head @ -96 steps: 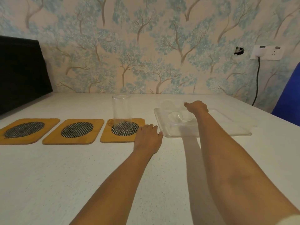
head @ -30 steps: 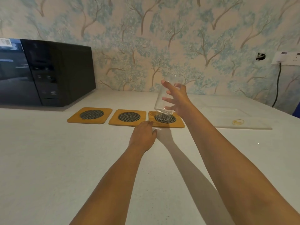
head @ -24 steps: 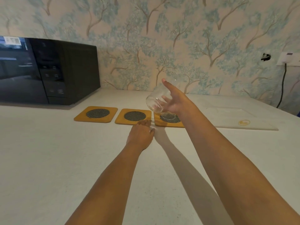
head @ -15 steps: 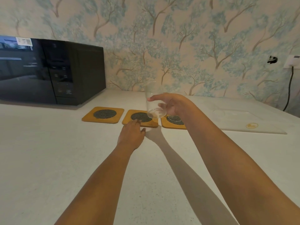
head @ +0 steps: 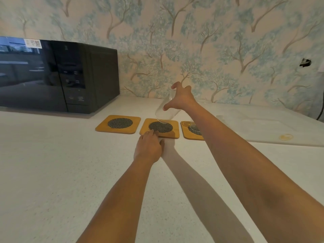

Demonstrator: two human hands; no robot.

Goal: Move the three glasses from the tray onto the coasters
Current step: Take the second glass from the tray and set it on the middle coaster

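Head view: right hand grips a tilted glass, base touching the middle coaster; left hand, fingers spread flat, presses that coaster's near edge.

Home kitchen or dining corner. White speckled counter runs to wall. Black microwave stands at back left, sticker on door corner. Wallpaper with blue-green trees on pale pink ground, domestic look. Three bamboo coasters with dark mesh centres in row on counter. Clear tray at right. Wall socket with black cable at far right edge.
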